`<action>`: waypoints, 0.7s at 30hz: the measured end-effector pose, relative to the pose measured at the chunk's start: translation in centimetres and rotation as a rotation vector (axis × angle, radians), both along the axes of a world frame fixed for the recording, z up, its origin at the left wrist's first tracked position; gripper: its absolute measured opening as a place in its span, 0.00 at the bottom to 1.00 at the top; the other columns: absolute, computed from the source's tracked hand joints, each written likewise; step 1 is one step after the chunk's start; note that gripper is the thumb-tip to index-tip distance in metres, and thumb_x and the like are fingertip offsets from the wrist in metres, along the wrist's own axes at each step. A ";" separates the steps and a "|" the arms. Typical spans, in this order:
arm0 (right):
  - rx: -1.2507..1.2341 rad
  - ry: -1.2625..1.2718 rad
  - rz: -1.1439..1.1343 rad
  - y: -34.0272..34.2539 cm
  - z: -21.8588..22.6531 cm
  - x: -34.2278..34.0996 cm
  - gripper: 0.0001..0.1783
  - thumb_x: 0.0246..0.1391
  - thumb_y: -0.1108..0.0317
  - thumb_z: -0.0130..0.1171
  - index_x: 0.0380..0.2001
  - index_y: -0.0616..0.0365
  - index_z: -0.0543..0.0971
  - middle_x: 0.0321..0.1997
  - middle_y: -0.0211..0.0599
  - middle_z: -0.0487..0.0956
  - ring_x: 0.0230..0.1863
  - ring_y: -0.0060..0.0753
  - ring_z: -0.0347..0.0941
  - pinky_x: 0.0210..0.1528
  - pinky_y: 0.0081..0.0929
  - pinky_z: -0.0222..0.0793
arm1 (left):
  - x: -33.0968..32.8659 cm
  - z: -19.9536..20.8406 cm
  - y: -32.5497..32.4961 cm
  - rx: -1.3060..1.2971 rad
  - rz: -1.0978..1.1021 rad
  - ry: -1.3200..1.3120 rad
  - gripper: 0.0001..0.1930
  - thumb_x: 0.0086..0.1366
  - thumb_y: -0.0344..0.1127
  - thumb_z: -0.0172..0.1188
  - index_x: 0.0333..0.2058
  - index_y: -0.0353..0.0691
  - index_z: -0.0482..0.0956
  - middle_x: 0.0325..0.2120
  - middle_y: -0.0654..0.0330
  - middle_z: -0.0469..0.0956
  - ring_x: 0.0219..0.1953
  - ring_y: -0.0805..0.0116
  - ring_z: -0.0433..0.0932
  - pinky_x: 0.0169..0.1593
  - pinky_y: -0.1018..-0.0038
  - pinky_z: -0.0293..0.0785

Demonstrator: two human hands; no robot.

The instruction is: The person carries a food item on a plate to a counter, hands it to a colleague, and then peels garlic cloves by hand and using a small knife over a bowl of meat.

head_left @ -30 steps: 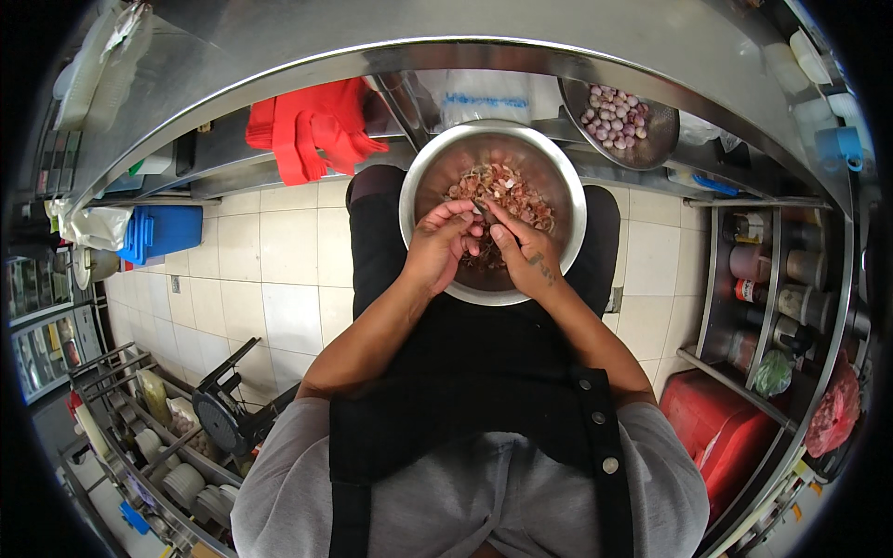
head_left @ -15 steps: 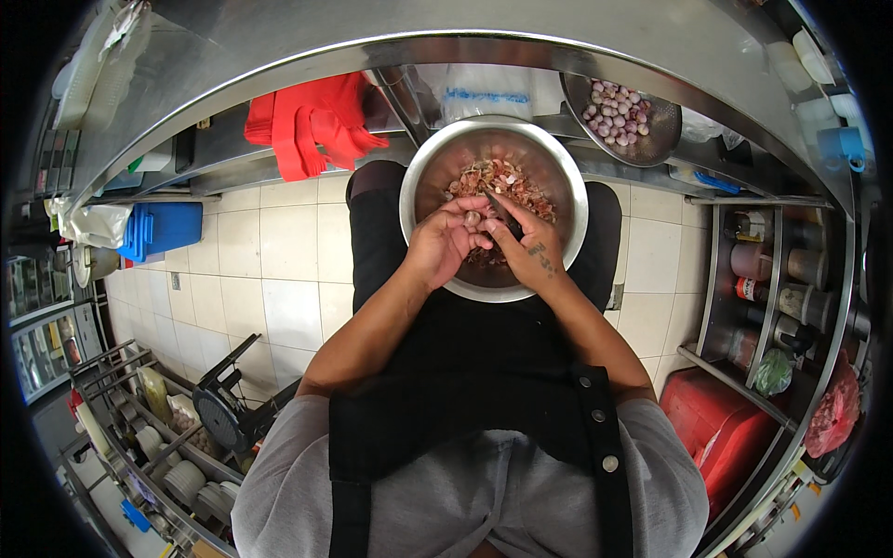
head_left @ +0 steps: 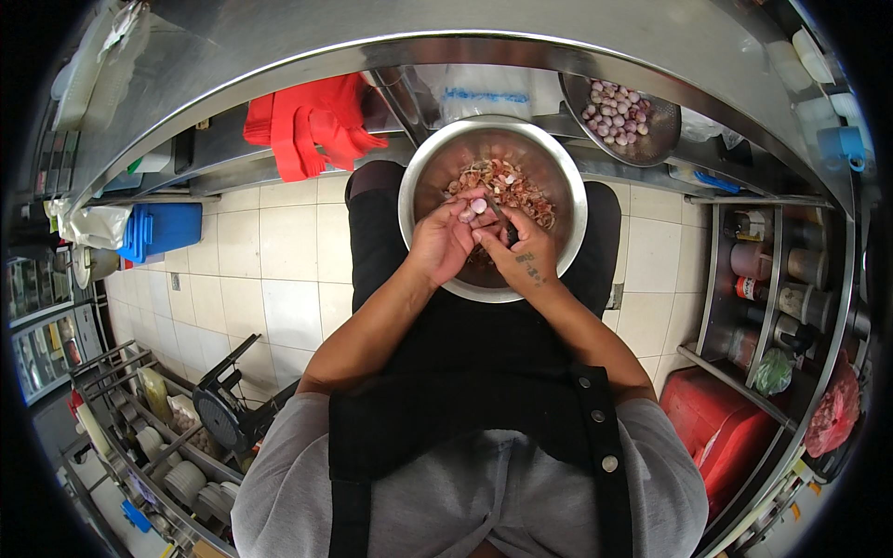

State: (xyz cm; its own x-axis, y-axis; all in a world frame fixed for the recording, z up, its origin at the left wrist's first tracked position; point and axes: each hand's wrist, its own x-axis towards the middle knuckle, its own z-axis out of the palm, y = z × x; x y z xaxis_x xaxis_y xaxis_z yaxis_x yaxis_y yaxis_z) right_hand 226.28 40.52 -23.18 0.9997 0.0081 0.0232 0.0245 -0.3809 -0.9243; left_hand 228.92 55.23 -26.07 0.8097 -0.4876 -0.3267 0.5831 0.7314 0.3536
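Observation:
My left hand (head_left: 441, 244) is closed around pale pink shallots (head_left: 478, 205), at least two, held at its fingertips. In my right hand (head_left: 528, 257) is a small dark-bladed knife (head_left: 506, 223), its blade close to the shallots. Part of its handle is hidden by my fingers. Both hands are over a wide steel bowl (head_left: 576, 219) resting on my lap. Reddish-brown shallot skins (head_left: 521, 186) cover much of the bowl's bottom.
Ahead is a steel counter (head_left: 446, 20). Under its edge sit a perforated bowl (head_left: 659, 139) of peeled shallots (head_left: 614, 116) and red cloth-like bags (head_left: 307, 121). A jar rack (head_left: 716, 288) and red bin (head_left: 721, 432) stand right; a blue bin (head_left: 172, 230) stands left.
Paler, smoother shallots now show at my left fingertips, where a brownish one showed before. My right hand and the knife have shifted slightly down. The bowl stays put.

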 end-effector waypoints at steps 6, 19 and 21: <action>-0.094 0.071 -0.062 0.3 0.1 -0.2 0.20 0.41 0.65 0.67 0.40 0.58 0.77 0.29 0.36 0.79 0.28 0.29 0.76 0.31 0.26 0.71 | 0.0 1.1 -0.7 -0.082 -0.065 -0.014 0.26 0.65 0.52 0.46 0.50 0.34 0.67 0.38 0.58 0.74 0.39 0.65 0.74 0.46 0.65 0.72; -0.020 -0.043 0.107 -0.8 0.5 0.6 0.18 0.44 0.69 0.62 0.42 0.57 0.77 0.38 0.42 0.79 0.39 0.40 0.77 0.41 0.30 0.71 | -0.2 0.7 -0.7 -0.058 0.009 0.141 0.10 0.63 0.36 0.49 0.39 0.36 0.69 0.35 0.56 0.73 0.36 0.58 0.76 0.45 0.65 0.73; -0.025 -0.041 0.112 -0.8 0.5 0.5 0.18 0.44 0.70 0.61 0.42 0.57 0.77 0.38 0.42 0.79 0.39 0.40 0.77 0.41 0.29 0.71 | -0.1 0.9 -0.7 0.028 -0.021 0.081 0.08 0.63 0.32 0.48 0.39 0.36 0.70 0.33 0.56 0.74 0.36 0.58 0.76 0.44 0.65 0.73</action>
State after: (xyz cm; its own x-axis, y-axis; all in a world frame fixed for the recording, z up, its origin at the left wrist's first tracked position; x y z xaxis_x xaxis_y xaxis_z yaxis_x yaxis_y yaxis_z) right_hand 226.79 39.69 -22.72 0.9907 0.1207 0.0620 0.1054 -0.3968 -0.9118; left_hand 228.81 54.51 -25.21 0.7697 -0.4944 -0.4039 0.6259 0.7091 0.3247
